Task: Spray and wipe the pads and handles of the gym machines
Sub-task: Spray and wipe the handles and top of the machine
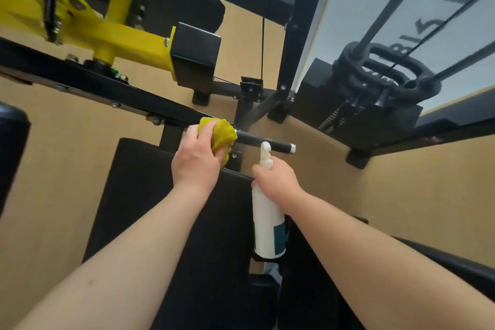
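Observation:
A black handle bar (267, 143) with a silver end cap sticks out to the right from the machine's black frame. My left hand (198, 158) grips a bunched yellow cloth (221, 134) against the inner end of that handle. My right hand (276, 178) holds a white spray bottle (267, 225) by the neck, upright, its white nozzle just below the handle's middle. A black seat pad (160, 195) lies beneath both forearms.
A yellow lever arm (112, 32) with a black block runs across the upper left. The black weight stack (375, 94) with guide rods stands at the right behind a translucent panel. A thin cable hangs down the centre. Tan floor surrounds the machine.

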Motion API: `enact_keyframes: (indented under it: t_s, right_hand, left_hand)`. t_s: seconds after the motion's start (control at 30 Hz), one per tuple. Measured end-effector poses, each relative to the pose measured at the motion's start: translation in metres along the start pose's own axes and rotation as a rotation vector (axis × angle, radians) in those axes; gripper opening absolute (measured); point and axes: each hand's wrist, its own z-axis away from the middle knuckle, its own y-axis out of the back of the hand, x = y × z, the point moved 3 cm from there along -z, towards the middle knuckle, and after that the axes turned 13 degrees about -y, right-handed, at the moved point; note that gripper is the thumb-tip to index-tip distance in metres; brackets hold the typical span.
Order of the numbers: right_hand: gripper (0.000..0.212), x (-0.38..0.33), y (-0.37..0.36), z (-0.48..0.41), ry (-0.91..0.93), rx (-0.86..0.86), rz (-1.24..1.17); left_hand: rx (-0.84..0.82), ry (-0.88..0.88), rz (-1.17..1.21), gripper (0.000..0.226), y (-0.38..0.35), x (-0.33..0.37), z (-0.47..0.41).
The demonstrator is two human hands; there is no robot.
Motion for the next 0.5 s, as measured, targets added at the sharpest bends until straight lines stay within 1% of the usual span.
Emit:
enact_keyframes:
  t_s: [0.1, 0.17, 0.23, 0.27, 0.33, 0.4, 0.5]
  right_hand:
    - [0.013, -0.002, 0.005, -0.005, -0.047, -0.013, -0.078]
    - [0.016, -0.003, 0.01, -0.009, -0.067, -0.004, -0.067]
    - [0.014, -0.003, 0.017, -0.014, -0.096, 0.011, -0.055]
    - [0.013, -0.001, 0.019, -0.017, -0.114, 0.015, -0.064]
    - [0.012, 0.001, 0.026, -0.025, -0.152, 0.023, -0.117]
    - [0.013, 0.004, 0.033, -0.036, -0.18, 0.046, -0.181]
    - [0.009, 0.009, 0.04, -0.05, -0.204, 0.087, -0.254]
  left_hand:
    - [-0.029, -0.09, -0.053, 0.053, -0.009, 0.001, -0.018]
    - [-0.067, -0.182, -0.103, 0.052, -0.017, 0.003, -0.031]
    - [-0.122, -0.261, -0.2, 0.049, -0.028, 0.003, -0.045]
    - [-0.168, -0.279, -0.265, 0.049, -0.033, 0.002, -0.049]
    - [-0.312, -0.285, -0.388, 0.051, -0.051, 0.0, -0.06]
    - [-0.427, -0.301, -0.457, 0.052, -0.069, 0.002, -0.066]
    - [-0.483, -0.423, -0.521, 0.048, -0.091, 0.018, -0.076]
